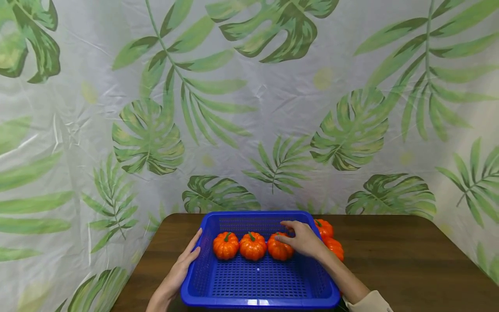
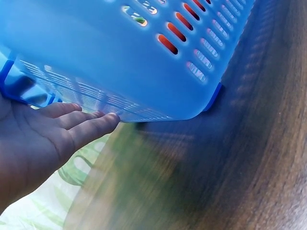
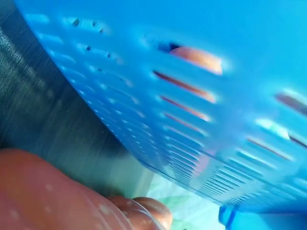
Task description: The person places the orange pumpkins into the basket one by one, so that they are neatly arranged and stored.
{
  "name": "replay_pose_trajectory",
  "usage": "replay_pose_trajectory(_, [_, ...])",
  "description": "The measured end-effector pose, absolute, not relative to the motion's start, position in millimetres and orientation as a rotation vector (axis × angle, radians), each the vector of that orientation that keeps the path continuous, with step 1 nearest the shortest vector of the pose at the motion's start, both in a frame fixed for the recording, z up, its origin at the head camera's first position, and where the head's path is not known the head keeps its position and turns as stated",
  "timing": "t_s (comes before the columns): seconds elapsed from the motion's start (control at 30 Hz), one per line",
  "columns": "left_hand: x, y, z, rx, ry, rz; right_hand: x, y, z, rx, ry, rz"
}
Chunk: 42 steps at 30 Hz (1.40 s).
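Three orange toy pumpkins stand in a row in a blue plastic basket (image 1: pixel 259 302): a left one (image 1: pixel 225 248), a middle one (image 1: pixel 252 248) and a right one (image 1: pixel 277 251). My right hand (image 1: pixel 306 240) reaches over the basket's right wall. Its thumb overlaps the right pumpkin, with the fingers spread apart above it; contact is unclear. My left hand (image 1: pixel 181 266) lies along the basket's left side with its fingers extended. In the left wrist view, that left hand (image 2: pixel 48 136) has straight fingertips at the slotted wall (image 2: pixel 110 62).
Outside the basket's right wall sit more pumpkins, a far one (image 1: pixel 324 228) and a nearer one (image 1: pixel 334 248); orange pumpkin surfaces (image 3: pixel 43 191) also fill the right wrist view's lower left. A brown wooden table (image 1: pixel 405 260) bears everything, and a leaf-print curtain (image 1: pixel 280 108) hangs behind.
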State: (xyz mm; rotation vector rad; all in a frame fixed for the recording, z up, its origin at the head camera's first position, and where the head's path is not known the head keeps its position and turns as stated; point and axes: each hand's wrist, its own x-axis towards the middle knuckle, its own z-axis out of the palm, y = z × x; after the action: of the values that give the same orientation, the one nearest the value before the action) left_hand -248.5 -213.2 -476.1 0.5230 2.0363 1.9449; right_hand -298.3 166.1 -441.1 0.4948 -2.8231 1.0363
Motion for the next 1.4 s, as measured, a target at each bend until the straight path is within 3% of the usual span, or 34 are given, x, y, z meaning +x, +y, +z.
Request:
replay_pose_trajectory(0.23, [-248,-214,-478,0.510,2.026,1.950,-282,190,-418,0.458,-2.759,1.241])
replay_pose_trajectory(0.53, [-248,-217,-479,0.536,2.025,1.958,-259,251,-410,0.490,-2.694,1.047])
replay_pose_trajectory(1.0, [-247,-219,-474,0.470,2.057,1.925,-222,315,-448,0.480,-2.764,1.037])
replay_pose_trajectory(1.4, [-246,-217,-473,0.463,2.057,1.998,-205,353,-481,0.726,-2.789,1.313])
